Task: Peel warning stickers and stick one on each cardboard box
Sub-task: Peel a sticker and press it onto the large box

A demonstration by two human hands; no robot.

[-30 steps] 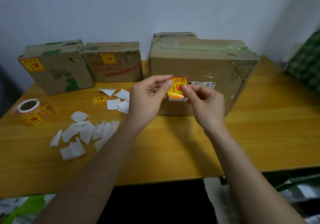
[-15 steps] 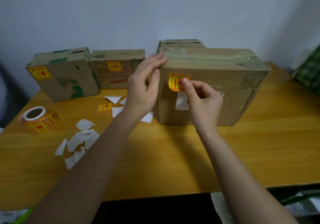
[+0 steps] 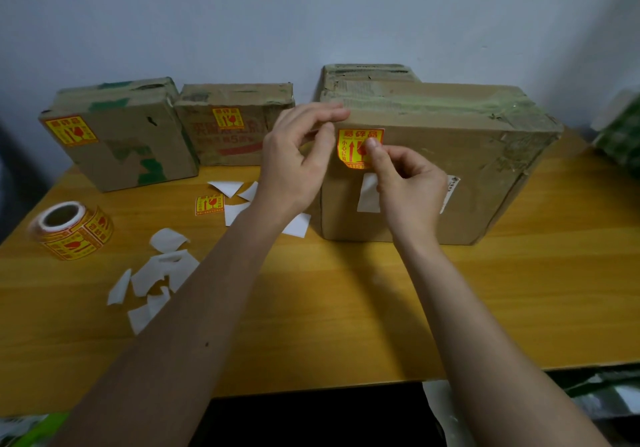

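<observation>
Head view
Surface: a yellow wooden table (image 3: 450, 301) with visible grain, its near edge running across the lower part of the picture.
Room: a plain pale wall (image 3: 311, 13) stands right behind the table; something green (image 3: 620, 135) sits at the far right edge, too blurred to name.
Big box: a large cardboard box (image 3: 467, 176) stands on the table right of centre, its broad front face toward the person and its long axis running left to right; worn greenish tape crosses its top. Another box (image 3: 367, 74) peeks out behind it.
Sticker: the yellow and red sticker (image 3: 353, 148) lies on the upper left of the big box's front, upright, print reading the right way up.
Right hand: the right hand (image 3: 408, 183) has curled fingers; its thumb tip presses the sticker.
Left hand: the left hand (image 3: 298, 162) has loose, nearly straight fingers touching the box's top left corner, grasping nothing.
White strip: a white paper piece (image 3: 367, 193) hangs just below the sticker, partly behind the right hand.
Small boxes: a left box (image 3: 121, 138) and a middle box (image 3: 235, 124) lean back by the wall, each bearing a sticker.
Roll: the sticker roll (image 3: 71, 230) lies on its side at the left.
Scraps: white backing scraps (image 3: 156, 273) are scattered near the left forearm; a loose sticker (image 3: 209, 205) lies flat among them.
</observation>
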